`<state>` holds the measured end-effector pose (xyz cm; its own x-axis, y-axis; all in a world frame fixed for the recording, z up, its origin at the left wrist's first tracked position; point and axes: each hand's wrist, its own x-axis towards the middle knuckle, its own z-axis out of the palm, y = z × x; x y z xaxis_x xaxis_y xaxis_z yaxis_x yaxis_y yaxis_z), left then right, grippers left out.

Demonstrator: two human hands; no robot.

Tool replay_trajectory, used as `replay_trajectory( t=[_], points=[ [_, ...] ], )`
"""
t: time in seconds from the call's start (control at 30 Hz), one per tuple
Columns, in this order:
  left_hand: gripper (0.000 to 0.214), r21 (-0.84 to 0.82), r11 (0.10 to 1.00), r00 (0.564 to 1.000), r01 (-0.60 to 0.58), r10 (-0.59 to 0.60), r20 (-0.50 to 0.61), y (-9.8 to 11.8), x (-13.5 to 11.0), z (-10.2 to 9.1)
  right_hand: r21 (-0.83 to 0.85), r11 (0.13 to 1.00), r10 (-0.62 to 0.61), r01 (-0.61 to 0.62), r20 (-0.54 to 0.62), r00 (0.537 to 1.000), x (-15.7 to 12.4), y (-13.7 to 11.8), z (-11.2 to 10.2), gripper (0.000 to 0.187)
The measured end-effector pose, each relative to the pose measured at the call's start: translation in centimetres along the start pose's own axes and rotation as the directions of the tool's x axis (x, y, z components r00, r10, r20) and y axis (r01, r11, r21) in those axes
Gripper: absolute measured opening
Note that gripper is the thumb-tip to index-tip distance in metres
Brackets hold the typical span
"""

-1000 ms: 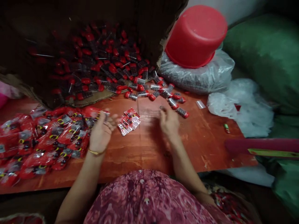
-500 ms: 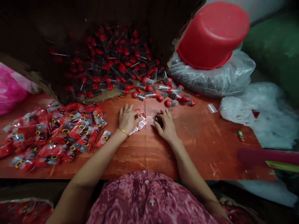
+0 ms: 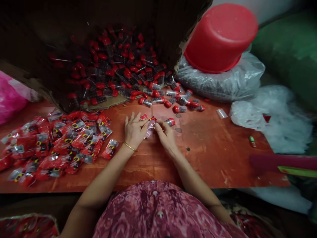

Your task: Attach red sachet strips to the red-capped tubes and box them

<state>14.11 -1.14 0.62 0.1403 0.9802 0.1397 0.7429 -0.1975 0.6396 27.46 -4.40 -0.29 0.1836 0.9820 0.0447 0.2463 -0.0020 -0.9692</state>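
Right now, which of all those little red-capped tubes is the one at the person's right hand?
Find the big cardboard box lying open at the back of the red-brown table, red-capped tubes spilling from its mouth. Come forward from that spill to the right hand. The tube sits in its fingertips, alone, clear of the heap behind it.

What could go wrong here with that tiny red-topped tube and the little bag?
The red-capped tube sits just at the fingertips of the right hand, so it might slip and roll among the loose tubes on the table. The left hand seems to pinch the small packet by its edge, so it might fold shut or drop.
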Motion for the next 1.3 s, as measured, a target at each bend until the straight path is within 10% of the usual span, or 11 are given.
replay_trajectory(
  t=[0.23, 0.5, 0.7, 0.83, 0.97, 1.17, 1.3],
  points=[
    [0.03, -0.407, 0.897, 0.983, 0.171, -0.183, 0.011, 1.4, -2.3, -1.5, 0.229, 0.973, 0.061, -0.034, -0.109, 0.992, 0.1, -0.6, 1.4, 0.033],
    [0.038, -0.833, 0.203, 0.836, 0.515, -0.336, 0.434, 2.6, -3.0, -1.3, 0.115, 0.993, -0.023, 0.031, -0.067, 0.997, -1.8, -0.7, 1.5, 0.036],
    [0.037, -0.876, 0.097, 0.815, 0.472, -0.427, 0.392, 2.8, -2.6, -1.2, -0.185, 0.982, 0.037, -0.047, -0.056, 0.998, -1.2, 0.0, -0.7, 0.052],
    [0.038, -0.879, 0.089, 0.798, 0.469, -0.471, 0.377, 2.8, -2.4, -0.9, -0.679, 0.678, 0.162, -0.281, -0.235, 0.958, 0.9, 0.6, -3.0, 0.052],
    [0.039, -0.87, 0.072, 0.79, 0.487, -0.462, 0.404, 3.0, -2.4, -0.5, -0.83, 0.438, 0.242, -0.345, -0.261, 0.935, 2.2, 0.8, -3.9, 0.053],
    [0.041, -0.842, -0.099, 0.739, 0.531, -0.431, 0.517, 2.3, -2.2, -1.0, -0.798, 0.602, 0.002, -0.017, -0.02, 1.0, 1.7, 2.4, -4.6, 0.022],
    [0.039, -0.835, -0.121, 0.74, 0.538, -0.407, 0.535, 2.0, -2.2, -1.3, -0.403, 0.915, -0.015, -0.008, -0.054, 0.998, 0.3, 2.8, -5.0, 0.022]
  ],
)
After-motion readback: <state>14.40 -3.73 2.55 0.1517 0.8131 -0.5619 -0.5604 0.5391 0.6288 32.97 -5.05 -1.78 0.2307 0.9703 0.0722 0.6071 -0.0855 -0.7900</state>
